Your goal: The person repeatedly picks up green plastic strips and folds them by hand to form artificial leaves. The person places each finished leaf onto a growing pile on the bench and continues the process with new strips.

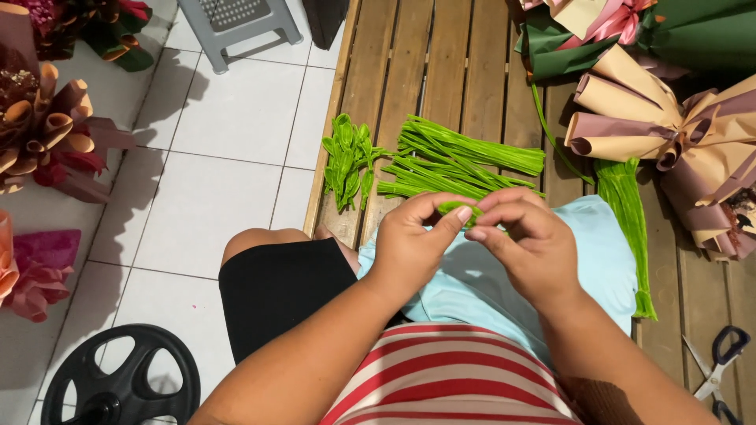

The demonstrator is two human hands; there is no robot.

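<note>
Both hands meet over my lap, above a light blue cloth (606, 260). My left hand (409, 244) and my right hand (529, 240) pinch a small bent green pipe cleaner (459, 208) between thumbs and fingertips. Just beyond them on the wooden slat platform (441, 71) lies a pile of straight green pipe cleaners (457, 161). A cluster of finished green leaf shapes (348, 157) lies to its left, near the platform's edge. Another bundle of green pipe cleaners (626, 212) runs along the right of the cloth.
Paper-wrapped bouquets (669, 126) crowd the platform's right side, more bouquets (47, 126) stand on the white tiled floor at left. Scissors (720, 366) lie at the lower right. A grey plastic stool (236, 20) stands at top, a black wheel-shaped object (118, 382) at bottom left.
</note>
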